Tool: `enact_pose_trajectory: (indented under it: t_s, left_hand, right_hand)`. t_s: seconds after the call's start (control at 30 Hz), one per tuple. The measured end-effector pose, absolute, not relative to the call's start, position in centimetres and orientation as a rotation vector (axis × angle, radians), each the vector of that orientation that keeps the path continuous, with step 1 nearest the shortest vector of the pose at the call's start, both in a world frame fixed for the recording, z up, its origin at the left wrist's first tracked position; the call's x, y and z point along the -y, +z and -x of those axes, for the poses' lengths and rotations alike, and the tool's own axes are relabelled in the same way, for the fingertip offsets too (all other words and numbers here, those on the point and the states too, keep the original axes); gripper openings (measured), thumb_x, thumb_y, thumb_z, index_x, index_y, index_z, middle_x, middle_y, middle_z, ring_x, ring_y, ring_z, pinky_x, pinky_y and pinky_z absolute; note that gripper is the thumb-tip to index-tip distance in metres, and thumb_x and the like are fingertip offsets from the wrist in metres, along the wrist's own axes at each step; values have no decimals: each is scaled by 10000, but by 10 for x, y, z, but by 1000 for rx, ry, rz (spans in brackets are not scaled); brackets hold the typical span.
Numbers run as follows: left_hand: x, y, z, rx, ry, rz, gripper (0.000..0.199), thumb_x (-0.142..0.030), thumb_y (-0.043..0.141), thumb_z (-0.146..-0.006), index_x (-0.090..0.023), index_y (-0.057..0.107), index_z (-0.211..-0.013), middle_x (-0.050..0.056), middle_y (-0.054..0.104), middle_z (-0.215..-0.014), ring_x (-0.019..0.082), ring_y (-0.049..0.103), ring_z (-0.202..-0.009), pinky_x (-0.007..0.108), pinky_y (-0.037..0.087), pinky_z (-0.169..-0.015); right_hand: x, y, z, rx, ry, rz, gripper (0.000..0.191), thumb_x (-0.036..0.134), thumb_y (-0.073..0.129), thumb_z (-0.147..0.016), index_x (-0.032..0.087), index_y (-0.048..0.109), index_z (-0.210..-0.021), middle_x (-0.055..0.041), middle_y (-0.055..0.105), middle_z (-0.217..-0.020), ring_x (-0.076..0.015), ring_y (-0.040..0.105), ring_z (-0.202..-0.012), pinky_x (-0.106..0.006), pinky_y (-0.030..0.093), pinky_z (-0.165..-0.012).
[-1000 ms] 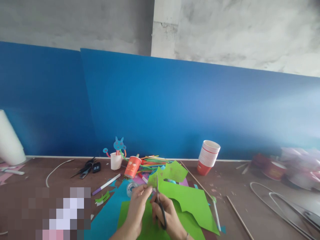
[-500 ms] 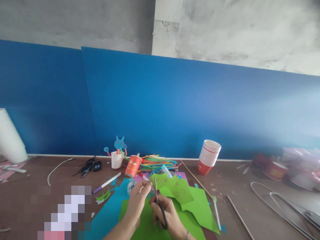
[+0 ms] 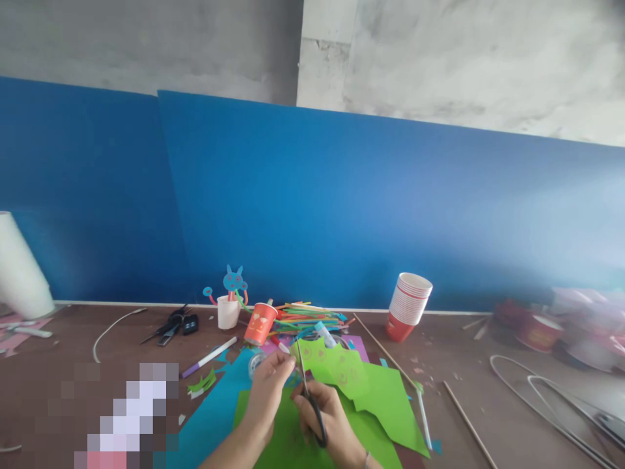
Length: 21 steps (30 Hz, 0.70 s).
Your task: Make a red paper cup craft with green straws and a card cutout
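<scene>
My right hand (image 3: 325, 413) grips a pair of black-handled scissors (image 3: 316, 417), blades pointing away from me. The blades lie over the left end of a light green paper piece (image 3: 336, 366) with small reddish round drawings and a jagged far edge. My left hand (image 3: 268, 387) is closed, its thumb and fingertips pinching the paper's left end beside the blades. Below both hands lie a larger green sheet (image 3: 280, 449) and a blue sheet (image 3: 209, 417). Another green sheet (image 3: 390, 397) spreads to the right. A clear tape roll (image 3: 255, 365) sits by my left hand.
Behind lie coloured sticks (image 3: 310, 317), a red cup (image 3: 260, 324), and a white cup (image 3: 228, 314) with a blue paper figure. Stacked paper cups (image 3: 409, 306) lean at right. A marker (image 3: 209, 357), keys (image 3: 176, 324), wooden stick (image 3: 469, 423) and cable (image 3: 532, 410) lie around.
The drawn-on green paper has shifted slightly and lies at a different tilt. The scissors' tips have moved a little to the left. Both hands stay nearly in place.
</scene>
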State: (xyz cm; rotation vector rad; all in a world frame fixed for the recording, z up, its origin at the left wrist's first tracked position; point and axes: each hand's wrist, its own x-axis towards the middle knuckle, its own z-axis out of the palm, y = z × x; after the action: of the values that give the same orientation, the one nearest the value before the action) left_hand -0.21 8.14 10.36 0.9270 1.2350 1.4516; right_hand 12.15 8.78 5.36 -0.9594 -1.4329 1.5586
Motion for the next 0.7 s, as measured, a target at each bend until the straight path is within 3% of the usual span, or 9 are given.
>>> enact_pose_trajectory:
  t_s: [0.37,0.7]
  left_hand:
    - [-84,102,5,-1187,1455,-949,204,-332,625,-633,-197,507,-535,-56,460,-523,125,401,-564,250,327,-589]
    - [-83,100,4,-1188,1438,-942,205,-336,615,-651,-202,503,-544,-55,468,-544,133,419,-585,256,335,-617]
  right_hand:
    - [-87,58,-124,1449,1616,990,512,618,707,-636,140,592,-779,74,478,-404,-59,396,-314,-155,276,-298]
    - [-87,58,-122,1421,1610,985,487,594,743,-605,149,576,-709,82,445,-372,-59,395,-301,-153,278,-296]
